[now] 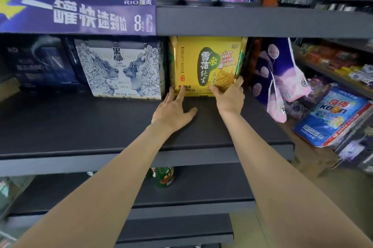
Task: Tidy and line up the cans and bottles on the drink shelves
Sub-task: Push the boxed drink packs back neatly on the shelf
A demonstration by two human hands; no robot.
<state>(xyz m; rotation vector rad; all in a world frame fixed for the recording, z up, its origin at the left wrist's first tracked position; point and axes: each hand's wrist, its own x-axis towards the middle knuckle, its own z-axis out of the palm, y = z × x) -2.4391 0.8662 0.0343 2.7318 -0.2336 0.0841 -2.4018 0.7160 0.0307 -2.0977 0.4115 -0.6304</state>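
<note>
Yellow beer pack [205, 66] sits deep on the middle shelf [80, 126], at 3 o'clock of the white pack [121, 68]. Right hand [229, 96] grips its corner; left hand [173, 110] touches it, fingers straight. Pull evenly, keeping faces flush.

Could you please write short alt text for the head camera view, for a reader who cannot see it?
Both hands reach a yellow beer pack set far back on a dark shelf: the left hand touches its lower front, the right hand grips its lower right corner. A white lion-print beer pack stands beside it.
</note>
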